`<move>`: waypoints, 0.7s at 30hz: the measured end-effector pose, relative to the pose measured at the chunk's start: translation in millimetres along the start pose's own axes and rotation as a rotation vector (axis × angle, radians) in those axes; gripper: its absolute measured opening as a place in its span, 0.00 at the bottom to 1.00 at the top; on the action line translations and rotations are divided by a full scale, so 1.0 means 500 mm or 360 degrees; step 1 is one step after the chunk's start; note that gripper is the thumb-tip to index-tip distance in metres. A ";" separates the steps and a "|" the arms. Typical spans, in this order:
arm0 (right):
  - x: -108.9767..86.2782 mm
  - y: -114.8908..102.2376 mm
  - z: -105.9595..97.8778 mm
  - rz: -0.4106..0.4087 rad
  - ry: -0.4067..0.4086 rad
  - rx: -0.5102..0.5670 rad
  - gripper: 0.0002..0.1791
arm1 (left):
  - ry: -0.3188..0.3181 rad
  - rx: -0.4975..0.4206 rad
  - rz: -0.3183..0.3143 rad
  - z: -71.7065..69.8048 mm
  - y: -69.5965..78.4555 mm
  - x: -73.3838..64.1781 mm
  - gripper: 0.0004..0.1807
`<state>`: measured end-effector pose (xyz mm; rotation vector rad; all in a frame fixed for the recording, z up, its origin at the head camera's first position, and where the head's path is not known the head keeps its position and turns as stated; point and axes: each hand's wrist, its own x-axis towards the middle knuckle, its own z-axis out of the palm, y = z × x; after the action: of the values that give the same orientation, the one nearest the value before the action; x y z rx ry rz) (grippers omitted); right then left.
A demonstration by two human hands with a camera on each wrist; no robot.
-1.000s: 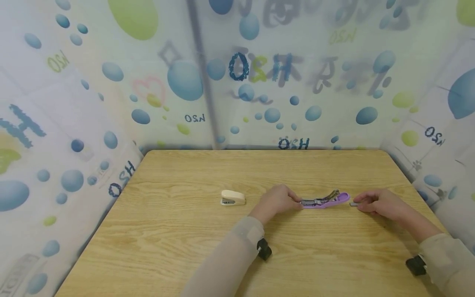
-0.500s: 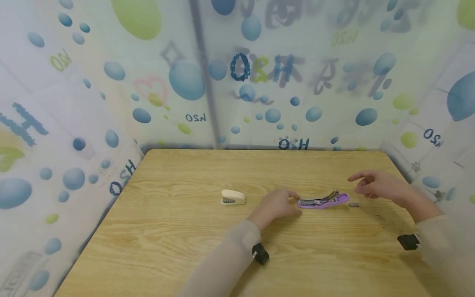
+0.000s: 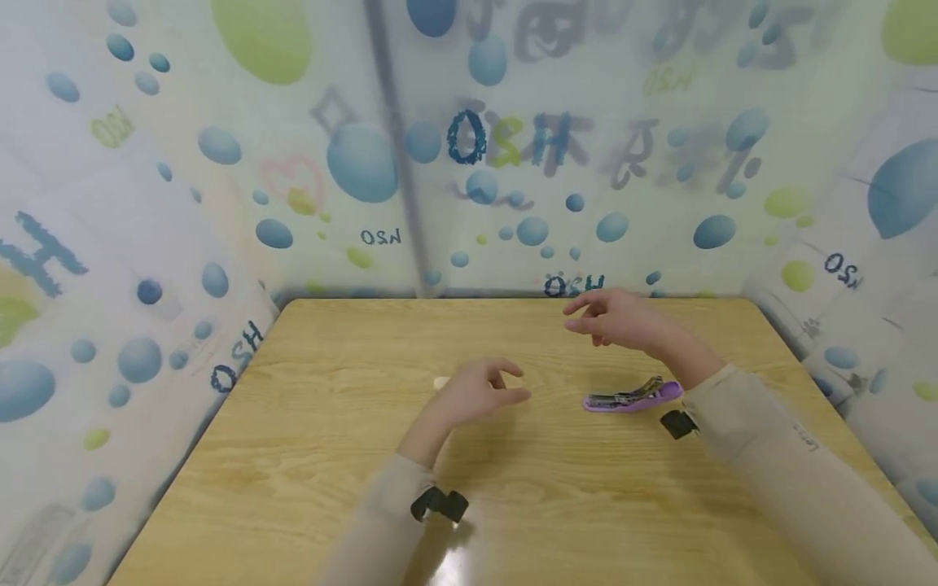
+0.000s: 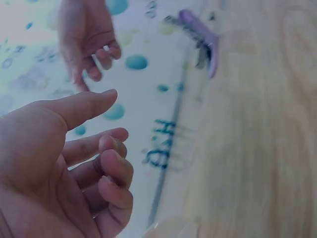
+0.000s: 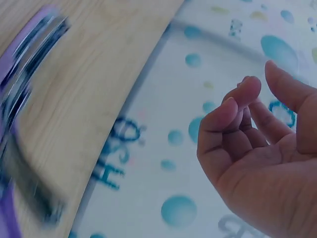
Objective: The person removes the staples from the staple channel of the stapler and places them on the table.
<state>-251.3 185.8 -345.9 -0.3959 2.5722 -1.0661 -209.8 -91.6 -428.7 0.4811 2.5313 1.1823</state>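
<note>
A purple stapler [image 3: 664, 395] lies opened out on the wooden table, its metal parts tilted up from the base. My right hand [image 3: 621, 320] is in the air beyond it with fingers loosely bent, holding nothing. Off to the left, my left hand [image 3: 472, 392] hovers above the table, thumb and forefinger apart and nothing between them. It covers most of a cream stapler [image 3: 440, 382], of which only a corner shows. In the right wrist view the purple stapler [image 5: 12, 213] appears blurred at the left, well apart from the fingers.
The wooden table [image 3: 337, 456] carries both staplers. Its far edge meets a white curtain [image 3: 498, 228] printed with blue and green drops, which also runs along both sides. Black wrist cameras [image 3: 678, 424] are strapped over the sleeves.
The right hand let go of a small grey staple strip beside the purple stapler, then rose and swung left; the strip is now hidden. My left hand left the purple stapler and moved left.
</note>
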 end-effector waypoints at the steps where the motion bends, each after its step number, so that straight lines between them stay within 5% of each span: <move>1: 0.012 -0.012 0.014 -0.0013 -0.0005 0.0000 0.23 | 0.0045 -0.0051 0.0013 -0.017 -0.009 -0.010 0.25; 10: 0.092 -0.068 0.146 -0.0112 -0.0053 0.0145 0.23 | 0.0383 -0.0252 -0.0150 -0.131 -0.088 -0.077 0.21; 21: 0.147 -0.112 0.281 -0.0156 -0.0172 0.0257 0.26 | 0.0173 -0.0414 -0.0333 -0.142 -0.158 -0.091 0.42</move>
<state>-255.0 32.0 -413.4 -0.5277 2.3735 -1.2413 -211.3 -206.6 -440.9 0.0890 2.3939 1.4607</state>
